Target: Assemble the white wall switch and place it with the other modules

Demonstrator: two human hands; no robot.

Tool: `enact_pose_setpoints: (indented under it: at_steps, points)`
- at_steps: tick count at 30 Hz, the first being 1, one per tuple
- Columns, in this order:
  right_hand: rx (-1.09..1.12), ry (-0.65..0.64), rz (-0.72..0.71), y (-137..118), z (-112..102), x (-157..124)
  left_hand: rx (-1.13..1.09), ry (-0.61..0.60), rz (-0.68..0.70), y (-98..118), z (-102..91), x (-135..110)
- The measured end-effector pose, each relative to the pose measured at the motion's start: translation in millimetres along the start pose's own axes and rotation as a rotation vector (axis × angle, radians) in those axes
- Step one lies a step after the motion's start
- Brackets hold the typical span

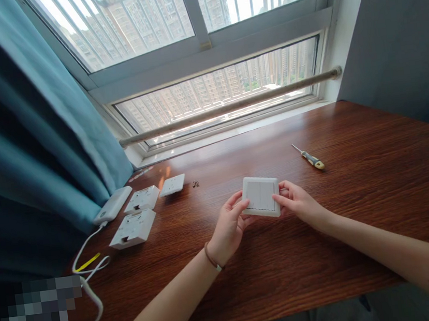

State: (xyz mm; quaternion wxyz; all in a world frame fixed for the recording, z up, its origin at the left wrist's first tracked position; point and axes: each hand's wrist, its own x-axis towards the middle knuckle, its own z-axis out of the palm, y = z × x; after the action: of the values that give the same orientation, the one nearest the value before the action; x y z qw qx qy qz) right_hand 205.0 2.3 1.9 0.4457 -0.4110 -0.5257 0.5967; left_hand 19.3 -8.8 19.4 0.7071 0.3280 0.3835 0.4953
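Observation:
I hold a white two-rocker wall switch [260,196] just above the wooden table [360,200], face up. My left hand [228,227] grips its left edge, thumb on the front and fingers curled behind. My right hand [298,203] pinches its right edge the same way. A brown band circles my left wrist. A small screwdriver [309,158] with a yellow and grey handle lies on the table behind and to the right of my right hand.
At the left lie two white surface boxes [134,228] [141,199], a white cover plate [172,185], a few dark screws [196,184], and a white power strip [112,204] with white cable [89,272]. A teal curtain [19,132] hangs left; a window [214,93] stands behind.

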Motion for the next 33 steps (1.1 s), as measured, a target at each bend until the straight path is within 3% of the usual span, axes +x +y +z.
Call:
enact_pose_setpoints:
  at_steps: [9,13,16,24,28,33]
  points:
    - [0.083,-0.086,0.005,-3,1,0,0.014,0.003,0.044,-3,0.8,1]
    - [0.132,-0.066,0.048,-9,1,0,0.018,0.036,0.074,4,-10.9,2]
    - [0.140,-0.049,0.065,-11,1,0,0.039,0.142,0.102,19,-38.5,-2]
    - [0.102,-0.140,0.117,-4,3,-4,0.162,0.599,0.225,73,-140.9,-19]
    - [0.093,-0.140,0.121,-2,3,-3,0.210,0.741,0.205,86,-165.3,-20]
    - [0.088,-0.117,0.132,-2,2,-1,0.234,0.801,0.158,93,-179.3,-17]
